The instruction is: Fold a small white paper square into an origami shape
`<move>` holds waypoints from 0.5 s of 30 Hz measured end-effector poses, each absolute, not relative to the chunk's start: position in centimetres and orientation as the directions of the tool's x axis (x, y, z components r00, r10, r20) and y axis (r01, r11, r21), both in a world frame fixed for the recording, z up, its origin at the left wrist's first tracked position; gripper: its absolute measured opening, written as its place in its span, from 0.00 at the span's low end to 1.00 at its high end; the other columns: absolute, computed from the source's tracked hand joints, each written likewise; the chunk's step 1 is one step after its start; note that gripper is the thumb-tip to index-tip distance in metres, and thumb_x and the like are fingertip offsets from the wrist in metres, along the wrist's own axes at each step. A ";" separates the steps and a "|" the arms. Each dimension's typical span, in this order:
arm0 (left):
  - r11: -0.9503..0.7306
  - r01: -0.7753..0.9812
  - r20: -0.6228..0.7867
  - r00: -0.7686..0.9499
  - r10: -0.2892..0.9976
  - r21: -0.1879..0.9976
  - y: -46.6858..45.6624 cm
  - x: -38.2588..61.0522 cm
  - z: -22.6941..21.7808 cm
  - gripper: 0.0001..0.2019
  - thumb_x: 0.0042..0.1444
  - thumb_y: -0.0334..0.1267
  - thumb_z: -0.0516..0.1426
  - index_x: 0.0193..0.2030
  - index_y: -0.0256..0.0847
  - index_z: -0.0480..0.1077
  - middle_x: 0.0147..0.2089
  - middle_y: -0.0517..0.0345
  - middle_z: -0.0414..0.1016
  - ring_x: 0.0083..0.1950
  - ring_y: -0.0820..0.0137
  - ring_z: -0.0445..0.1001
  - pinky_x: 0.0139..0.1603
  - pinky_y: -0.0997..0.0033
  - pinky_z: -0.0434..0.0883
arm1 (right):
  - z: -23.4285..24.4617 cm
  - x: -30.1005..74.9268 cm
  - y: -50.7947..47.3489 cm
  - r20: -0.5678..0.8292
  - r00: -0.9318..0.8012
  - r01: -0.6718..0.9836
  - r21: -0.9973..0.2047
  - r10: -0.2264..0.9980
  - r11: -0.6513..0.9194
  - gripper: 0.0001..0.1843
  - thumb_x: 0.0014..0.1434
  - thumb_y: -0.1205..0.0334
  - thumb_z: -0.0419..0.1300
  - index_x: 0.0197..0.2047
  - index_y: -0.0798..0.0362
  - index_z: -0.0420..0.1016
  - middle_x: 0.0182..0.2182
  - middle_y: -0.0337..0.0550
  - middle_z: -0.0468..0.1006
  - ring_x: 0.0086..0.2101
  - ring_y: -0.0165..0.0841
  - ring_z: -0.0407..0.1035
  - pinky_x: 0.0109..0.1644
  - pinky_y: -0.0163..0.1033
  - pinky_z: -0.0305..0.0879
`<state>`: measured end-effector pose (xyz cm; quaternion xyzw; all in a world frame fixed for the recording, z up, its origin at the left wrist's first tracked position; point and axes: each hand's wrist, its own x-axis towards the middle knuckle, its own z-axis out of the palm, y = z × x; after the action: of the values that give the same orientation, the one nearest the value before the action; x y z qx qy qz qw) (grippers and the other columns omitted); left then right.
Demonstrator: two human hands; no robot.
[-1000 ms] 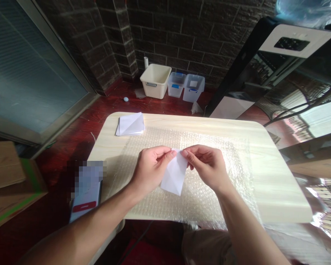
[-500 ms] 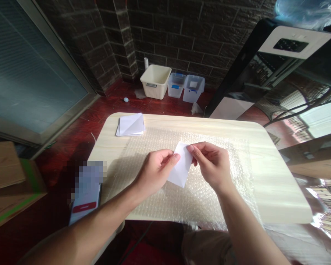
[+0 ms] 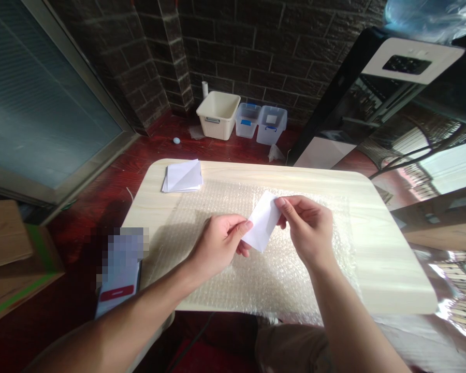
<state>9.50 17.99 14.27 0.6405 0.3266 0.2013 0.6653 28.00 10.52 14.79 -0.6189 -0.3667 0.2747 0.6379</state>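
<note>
Both my hands hold a small folded white paper (image 3: 262, 221) above a sheet of bubble wrap (image 3: 256, 259) spread over a light wooden table (image 3: 384, 248). My left hand (image 3: 219, 246) pinches the paper's lower left edge between thumb and fingers. My right hand (image 3: 310, 228) grips its upper right edge, fingers curled. The paper is tilted, its top corner pointing up and to the right. A stack of folded white papers (image 3: 182, 176) lies at the table's far left corner.
On the red floor behind the table stand a cream bin (image 3: 218, 114) and two clear plastic boxes (image 3: 261, 122) against a dark brick wall. A phone (image 3: 118, 282) sits at the table's left edge. A cardboard box (image 3: 11, 259) lies far left; a black appliance (image 3: 373, 98) stands right.
The paper has been turned and lifted: it hung down between both hands, now it tilts up to the right. My right hand moved right; my left hand dropped a little.
</note>
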 end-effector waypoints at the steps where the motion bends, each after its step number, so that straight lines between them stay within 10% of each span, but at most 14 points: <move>1: 0.097 0.165 -0.186 0.692 0.698 0.981 18.0 9.5 14.3 0.19 0.69 0.49 0.58 0.30 0.38 0.74 0.24 0.58 0.75 0.23 0.71 0.75 0.26 0.73 0.70 | 14.8 28.1 10.5 0.126 0.581 0.101 -0.991 0.804 0.082 0.12 0.62 0.52 0.73 0.34 0.52 0.85 0.20 0.40 0.77 0.22 0.31 0.68 0.25 0.38 0.63; 15: 0.133 0.172 -0.217 0.711 0.668 0.976 18.5 9.5 14.7 0.18 0.68 0.43 0.59 0.27 0.38 0.71 0.23 0.61 0.72 0.22 0.75 0.71 0.26 0.74 0.65 | 14.1 28.5 10.6 0.123 0.634 0.058 -0.992 0.763 0.113 0.10 0.62 0.54 0.73 0.34 0.52 0.86 0.20 0.38 0.77 0.21 0.28 0.68 0.24 0.36 0.62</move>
<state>9.48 18.45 14.68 0.6321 0.3325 0.1837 0.6754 28.52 10.63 14.14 -0.6111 -0.3358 0.2649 0.6660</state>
